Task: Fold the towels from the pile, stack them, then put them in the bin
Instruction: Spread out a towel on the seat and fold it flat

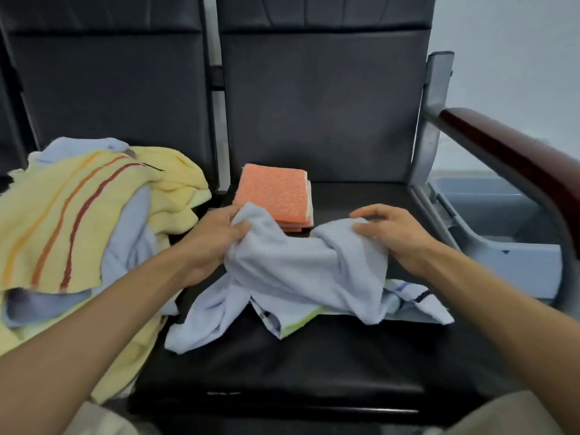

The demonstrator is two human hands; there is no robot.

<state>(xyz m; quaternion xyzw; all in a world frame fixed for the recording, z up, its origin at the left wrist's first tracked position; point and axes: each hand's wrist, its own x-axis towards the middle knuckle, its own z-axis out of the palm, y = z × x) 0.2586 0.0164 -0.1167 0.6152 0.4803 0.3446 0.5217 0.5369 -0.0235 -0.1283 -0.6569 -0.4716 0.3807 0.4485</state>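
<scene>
On seat (314, 356): left grip (216, 237), right grip (398, 237) ea. pinch blue towel (298, 268).

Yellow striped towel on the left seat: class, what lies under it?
Pale blue towels poke out beneath the yellow striped towel, at its top and lower edge. How many is hidden.

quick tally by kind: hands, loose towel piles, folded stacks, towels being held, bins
hands: 2, left hand and right hand
loose towel pile: 1
folded stack: 1
blue towel held in both hands: 1
bin: 1
total: 6
</scene>
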